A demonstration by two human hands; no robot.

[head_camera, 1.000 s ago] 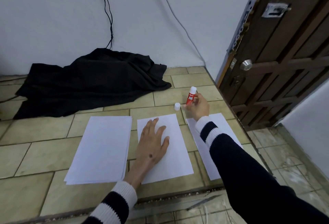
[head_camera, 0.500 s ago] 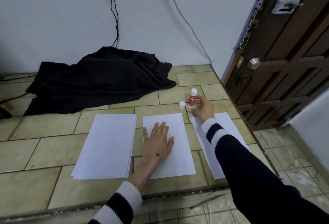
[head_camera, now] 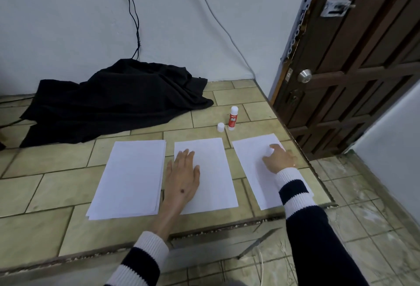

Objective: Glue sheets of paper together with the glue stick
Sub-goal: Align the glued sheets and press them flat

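In the head view, the right hand [head_camera: 278, 158] had let go of the glue stick [head_camera: 233, 118], which now stood upright beside its cap [head_camera: 220, 127], beyond both hands. That hand, empty with fingers loosely curled, had dropped onto the right sheet [head_camera: 254, 160]. The left hand [head_camera: 183, 177] stayed flat and open on the middle sheet [head_camera: 211, 172], the paper stack [head_camera: 131, 176] just to its left.

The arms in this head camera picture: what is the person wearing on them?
Both arms wear a dark navy knit sweater with broad white bands near ribbed white cuffs. The left sleeve is pushed up, baring the forearm. The left hand and right hand are gloveless.
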